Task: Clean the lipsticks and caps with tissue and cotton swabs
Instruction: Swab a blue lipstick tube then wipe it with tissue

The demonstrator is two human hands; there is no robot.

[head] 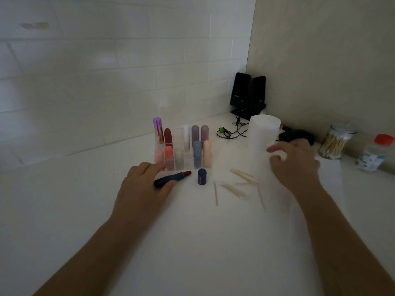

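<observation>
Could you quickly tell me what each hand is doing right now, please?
Left hand: grips the uncapped navy lipstick, which lies on the counter.
Right hand: fingers curled on the tissue roll, holding it.

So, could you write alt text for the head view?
A person's left hand grips an uncapped dark blue lipstick lying on a white counter, while the right hand holds a tissue roll. The blue cap stands beside loose cotton swabs.
</observation>
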